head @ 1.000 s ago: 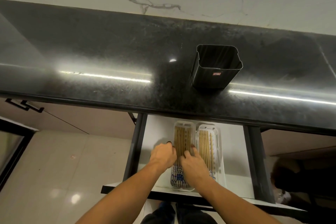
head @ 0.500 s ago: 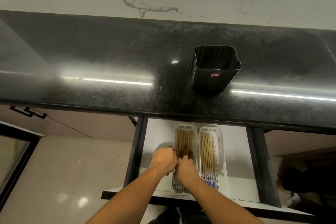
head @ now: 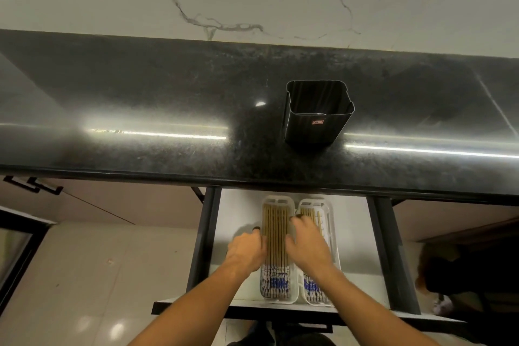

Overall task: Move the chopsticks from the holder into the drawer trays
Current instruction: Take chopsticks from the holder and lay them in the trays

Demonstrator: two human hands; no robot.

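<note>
Chopsticks [head: 276, 236] flat in left tray [head: 278, 296]; left hand [head: 246, 251] at 9 o'clock, fingers curled on rim; right hand [head: 307, 247] at 3, fingers spread, grip unclear.

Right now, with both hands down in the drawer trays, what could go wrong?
The right hand reaches across the right tray; a careless sweep might knock its chopsticks askew. The left hand presses at the edge of the full left tray, which could slide on the drawer floor. Shutting the drawer too soon could pinch fingers.
</note>
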